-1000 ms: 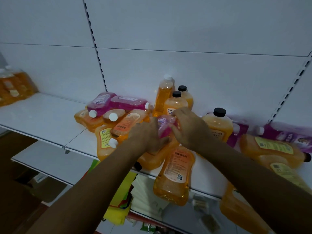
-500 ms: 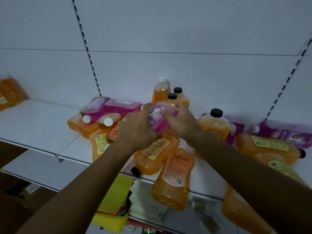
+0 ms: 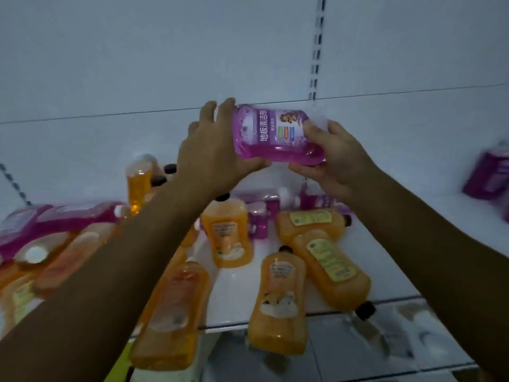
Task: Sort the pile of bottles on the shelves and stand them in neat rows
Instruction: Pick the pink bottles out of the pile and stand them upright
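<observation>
White shelf (image 3: pixel 275 296) littered with blurred orange bottles (image 3: pixel 276 301). Left hand (image 3: pixel 209 158) and right hand (image 3: pixel 334 158) grip purple bottle (image 3: pixel 275 136) sideways above pile; its cap hidden behind right hand.

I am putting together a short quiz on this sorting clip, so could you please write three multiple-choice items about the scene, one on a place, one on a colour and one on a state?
1. Where is the purple bottle that has the large printed label?
A. Lying on the shelf
B. Held in the air above the pile
C. Standing at the shelf's front edge

2. What colour are the bottles lying nearest the front edge of the shelf?
A. Orange
B. Green
C. Blue

3. How is the held bottle oriented?
A. Upright
B. Upside down
C. On its side

Answers:
1 B, since the left hand and right hand grip it by its ends, in front of the back wall.
2 A, as with the orange bottle overhanging the edge.
3 C, since its label text runs sideways.
</observation>
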Available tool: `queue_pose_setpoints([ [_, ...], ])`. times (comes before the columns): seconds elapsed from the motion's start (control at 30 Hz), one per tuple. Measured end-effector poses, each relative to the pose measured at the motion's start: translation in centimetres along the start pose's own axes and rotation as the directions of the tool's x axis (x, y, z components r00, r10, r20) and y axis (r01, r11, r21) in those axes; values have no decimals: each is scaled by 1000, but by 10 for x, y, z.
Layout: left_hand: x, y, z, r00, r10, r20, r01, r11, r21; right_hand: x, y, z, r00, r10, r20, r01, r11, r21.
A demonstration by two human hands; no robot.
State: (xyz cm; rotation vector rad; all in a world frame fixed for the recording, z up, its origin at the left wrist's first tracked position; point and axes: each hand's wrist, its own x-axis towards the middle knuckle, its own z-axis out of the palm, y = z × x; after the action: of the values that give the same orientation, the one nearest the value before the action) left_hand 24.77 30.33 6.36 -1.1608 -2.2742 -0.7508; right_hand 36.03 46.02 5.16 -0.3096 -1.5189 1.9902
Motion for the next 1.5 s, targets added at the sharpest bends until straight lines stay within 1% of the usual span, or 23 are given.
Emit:
queue_pose_setpoints([
  [0.07,11,45,26,998,7,63,3,987,-158,-1,-2,-52,997,35,-69,-30,997,78],
  [0.17,22,107,74,987,38,156,13,950,-312,-5,-6,-129,986,103,-128,-83,984,155],
  [0.3,39,183,147,952,41,304,130,844,-520,-16,-15,-237,954,190,-233,-154,974,164],
  [0.4,42,244,190,927,62,370,218,714,-665,-28,-23,-310,934,215,-287,-180,973,142],
  [0.47,43,278,218,915,74,397,281,589,-758,-38,-27,-352,924,227,-307,-189,971,149],
  [0.57,54,320,260,863,58,501,438,409,-801,-49,-27,-405,922,201,-331,-184,979,83],
  [0.6,57,334,271,850,59,524,465,386,-797,-52,-25,-419,921,188,-342,-186,982,40],
  [0.63,60,346,280,848,65,526,463,391,-796,-54,-20,-431,918,185,-351,-202,979,-12],
  [0.67,63,357,289,855,79,512,439,416,-797,-56,-15,-438,914,182,-362,-230,969,-93],
  [0.73,69,375,302,870,130,476,357,500,-789,-56,-2,-449,913,152,-378,-274,916,-294],
  [0.77,73,381,307,871,178,457,299,546,-783,-54,5,-453,919,120,-374,-273,880,-388],
  [0.83,80,387,316,858,303,414,130,652,-747,-45,15,-460,933,31,-358,-232,814,-532],
  [0.9,85,386,327,839,379,390,-7,724,-690,-34,19,-465,926,-36,-375,-222,753,-620],
  [0.93,87,383,334,839,388,381,-35,737,-675,-28,22,-467,919,-64,-389,-222,733,-644],
  [0.97,89,379,341,843,383,377,-36,740,-671,-22,26,-469,913,-96,-396,-211,718,-663],
  [1.03,92,370,354,847,375,378,-18,730,-683,-12,33,-470,903,-156,-400,-208,657,-725],
  [1.17,103,358,375,854,370,365,-10,714,-700,6,40,-471,901,-209,-381,-224,528,-819],
  [1.23,105,358,380,852,371,368,-10,716,-699,11,44,-472,894,-207,-397,-263,475,-840],
  [1.3,103,358,380,852,374,367,-18,721,-693,11,46,-469,870,-215,-443,-327,422,-846],
  [1.37,99,357,379,847,383,369,-42,740,-671,5,45,-463,849,-262,-458,-366,334,-869],
  [1.43,93,353,375,844,367,391,-51,780,-624,-6,43,-454,846,-341,-410,-361,199,-911],
  [1.5,82,347,365,852,323,413,-37,823,-567,-14,42,-446,856,-411,-312,-287,124,-950],
])
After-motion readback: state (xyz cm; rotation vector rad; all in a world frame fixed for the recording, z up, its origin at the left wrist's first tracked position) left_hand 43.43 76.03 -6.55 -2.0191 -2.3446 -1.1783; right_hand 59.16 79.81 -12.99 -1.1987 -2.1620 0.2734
